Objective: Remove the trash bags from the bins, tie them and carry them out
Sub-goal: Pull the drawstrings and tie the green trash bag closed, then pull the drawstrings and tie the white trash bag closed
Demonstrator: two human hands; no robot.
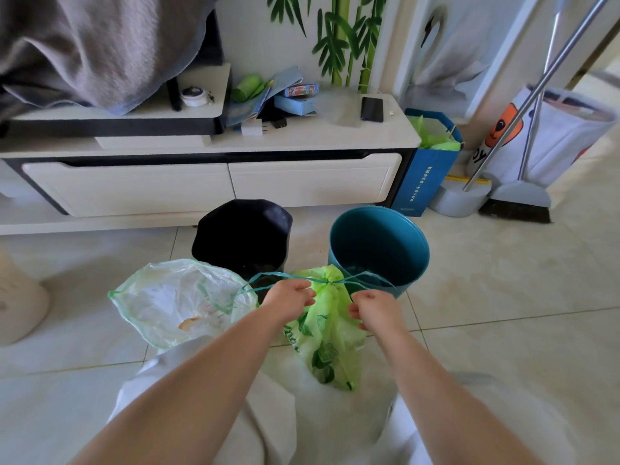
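Observation:
A green printed trash bag (327,333) stands on the floor in front of me, its neck gathered by teal drawstrings (365,280). My left hand (290,298) and my right hand (372,308) each grip a drawstring on either side of the cinched neck. To the left lies a pale translucent trash bag (174,302) with its mouth open, paper waste inside. Behind the bags stand a black bin (243,234) and a teal bin (379,246), both without bags.
A low white TV cabinet (214,182) runs along the back, with a phone (371,109) and clutter on top. A blue paper bag (427,169), a broom (518,206) and a white printed bag (553,139) stand at right. Beige tiled floor spreads right.

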